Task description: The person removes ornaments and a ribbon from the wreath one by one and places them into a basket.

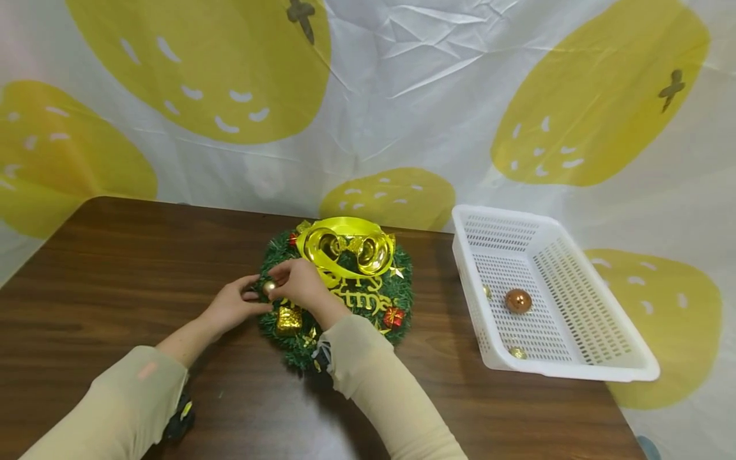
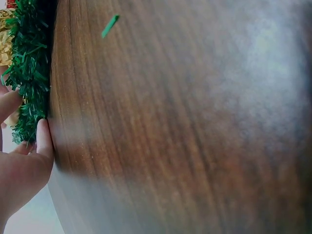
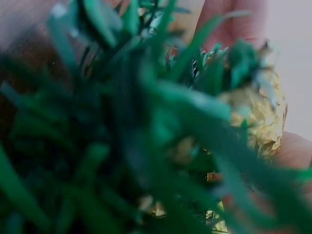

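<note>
A green tinsel Christmas wreath (image 1: 405,287) lies on the brown table with gold lettering across it. My left hand (image 1: 236,308) grips its left edge; in the left wrist view the fingers (image 2: 45,139) bend about the green strands, low by the tabletop. Reaching over the wreath, my right hand (image 1: 305,287) pinches a small gold ball ornament (image 1: 268,288) at that same left side. Just below the hands sits a gold foil gift box (image 1: 289,321). Green strands fill most of the right wrist view and hide much of the right hand's fingers.
A shiny yellow-gold ribbon bow with bells (image 1: 345,225) covers the wreath's top. The red gift box (image 1: 393,317) is on its right side. To the right stands a white perforated basket (image 1: 468,281) holding a copper ball (image 1: 519,301) and small gold pieces. A green scrap (image 2: 110,26) lies on the table.
</note>
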Motion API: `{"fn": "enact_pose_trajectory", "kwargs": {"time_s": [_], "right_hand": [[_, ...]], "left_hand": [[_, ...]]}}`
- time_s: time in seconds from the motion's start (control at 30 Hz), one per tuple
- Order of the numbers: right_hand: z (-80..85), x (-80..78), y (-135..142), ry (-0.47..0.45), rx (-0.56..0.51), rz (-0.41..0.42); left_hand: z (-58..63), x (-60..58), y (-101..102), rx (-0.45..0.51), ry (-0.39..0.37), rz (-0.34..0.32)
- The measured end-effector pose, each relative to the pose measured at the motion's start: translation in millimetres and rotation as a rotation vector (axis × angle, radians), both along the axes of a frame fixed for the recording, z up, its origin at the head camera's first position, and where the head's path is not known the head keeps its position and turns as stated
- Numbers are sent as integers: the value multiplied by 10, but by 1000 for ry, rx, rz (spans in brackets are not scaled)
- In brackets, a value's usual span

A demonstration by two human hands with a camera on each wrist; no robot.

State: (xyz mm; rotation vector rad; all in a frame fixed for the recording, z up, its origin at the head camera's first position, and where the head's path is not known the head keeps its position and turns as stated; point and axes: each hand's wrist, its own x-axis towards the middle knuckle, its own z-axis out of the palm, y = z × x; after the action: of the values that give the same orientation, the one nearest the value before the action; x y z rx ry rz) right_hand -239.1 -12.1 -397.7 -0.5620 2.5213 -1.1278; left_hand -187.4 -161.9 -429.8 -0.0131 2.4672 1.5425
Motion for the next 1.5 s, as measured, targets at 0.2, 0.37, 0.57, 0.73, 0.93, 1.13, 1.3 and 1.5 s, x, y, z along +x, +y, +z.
{"fn": "enact_pose_trajectory", "kwargs": {"time_s": [0.2, 0.37, 0.57, 0.73, 0.93, 1.13, 1.3, 1.5], "right_hand": [[21, 7, -29, 36, 51, -3], [33, 4, -25, 24, 49, -8], [59, -1, 9, -18, -3, -37], [102, -12, 55, -53, -72, -65], [202, -7, 133, -67, -130, -67], [310, -33, 209, -95, -187, -112], [380, -65, 302, -117, -238, -116], [482, -82, 419, -104, -247, -128]], "left_hand": [[-6, -14, 1, 1, 10, 1], [-6, -16, -3, 7, 4, 2], [-17, -12, -1, 3, -3, 6], [-18, -8, 6, -2, 2, 7], [-20, -15, 5, -9, -8, 4], [-12, -13, 4, -21, -1, 2], [-16, -14, 15, -20, 1, 5], [-22, -19, 9, -25, 6, -1]]}}
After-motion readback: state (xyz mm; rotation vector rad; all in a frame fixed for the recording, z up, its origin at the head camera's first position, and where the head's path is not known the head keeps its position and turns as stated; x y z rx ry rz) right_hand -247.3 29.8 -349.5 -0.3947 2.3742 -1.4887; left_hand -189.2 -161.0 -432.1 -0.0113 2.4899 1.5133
